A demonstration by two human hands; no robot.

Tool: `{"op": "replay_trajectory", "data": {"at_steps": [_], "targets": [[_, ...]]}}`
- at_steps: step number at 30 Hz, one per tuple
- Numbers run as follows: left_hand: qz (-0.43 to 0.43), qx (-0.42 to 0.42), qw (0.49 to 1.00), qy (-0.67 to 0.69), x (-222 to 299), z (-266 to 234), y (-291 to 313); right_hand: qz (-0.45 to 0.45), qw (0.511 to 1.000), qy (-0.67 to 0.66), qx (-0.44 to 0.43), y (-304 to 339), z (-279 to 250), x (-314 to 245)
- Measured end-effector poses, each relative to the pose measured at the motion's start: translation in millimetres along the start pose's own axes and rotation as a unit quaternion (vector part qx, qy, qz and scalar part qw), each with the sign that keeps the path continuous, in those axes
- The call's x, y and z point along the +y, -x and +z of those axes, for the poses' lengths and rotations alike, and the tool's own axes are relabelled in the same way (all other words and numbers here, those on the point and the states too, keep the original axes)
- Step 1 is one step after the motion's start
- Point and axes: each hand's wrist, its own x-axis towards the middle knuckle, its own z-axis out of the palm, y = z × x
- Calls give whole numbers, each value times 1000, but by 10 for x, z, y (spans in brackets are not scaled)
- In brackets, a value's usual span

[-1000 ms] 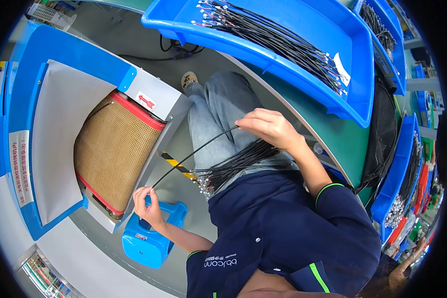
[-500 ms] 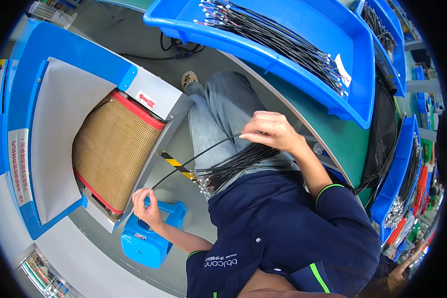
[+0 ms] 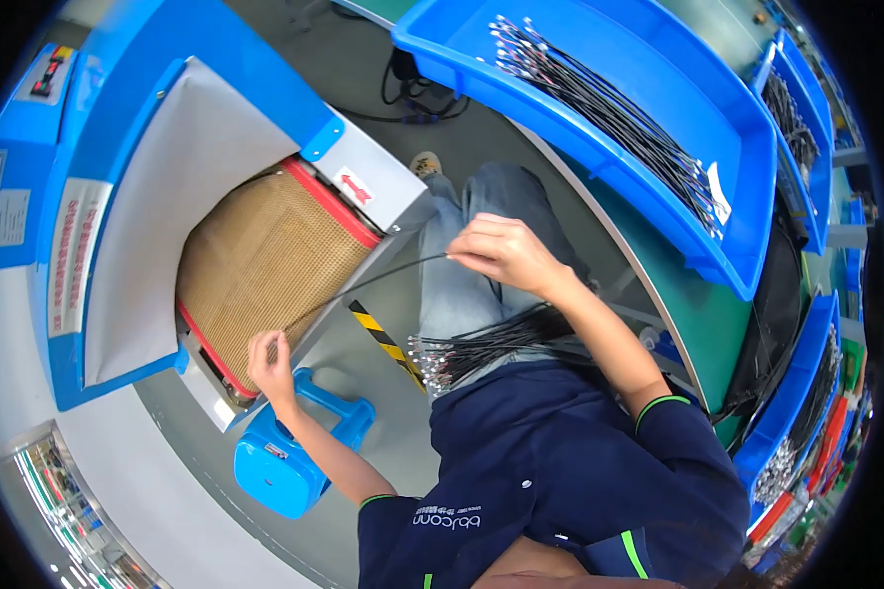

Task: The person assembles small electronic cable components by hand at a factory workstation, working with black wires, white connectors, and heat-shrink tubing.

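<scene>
Black, thin cable (image 3: pixel 363 287) sagged limply between the pinching left hand (image 3: pixel 270 359) and right hand (image 3: pixel 501 251). It looked light and flexible, best held near both ends.

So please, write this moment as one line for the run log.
left hand: holds cable end | right hand: holds other end | cable over mesh belt

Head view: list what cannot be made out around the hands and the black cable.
- Cable end at left hand: covered by fingers.
- Its other end: inside right hand.
- Bundle of cables on the lap: far ends hidden under the right forearm.
- Mesh belt: upper part hidden under the grey hood.
</scene>
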Motion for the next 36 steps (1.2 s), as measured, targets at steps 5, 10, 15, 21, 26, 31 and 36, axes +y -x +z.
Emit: {"op": "replay_trajectory", "data": {"at_steps": [5, 10, 15, 21, 26, 31, 36], "targets": [[-94, 3, 996, -10, -652, -356, -419, -13, 999, -1, 42, -651, 754, -90], [-76, -3, 997, -28, -1141, -583, -707, 22, 997, -14, 73, -1062, 1326, -129], [-88, -29, 994, -51, -1419, -581, -830, 20, 997, 50, 51, -1182, 1521, -115], [-106, 42, 993, -41, -1396, -548, -733, 132, 986, -68, -82, -634, 1025, -274], [-103, 40, 992, 65, -656, -51, -301, 200, 919, -4, -338, 288, 694, -38], [-114, -178, 960, 182, 169, 496, -9, 296, 883, -39, -362, 520, 615, -13], [-112, -291, 924, 220, 600, 978, 356, 259, 934, -70, -234, 700, 398, 96]]}}
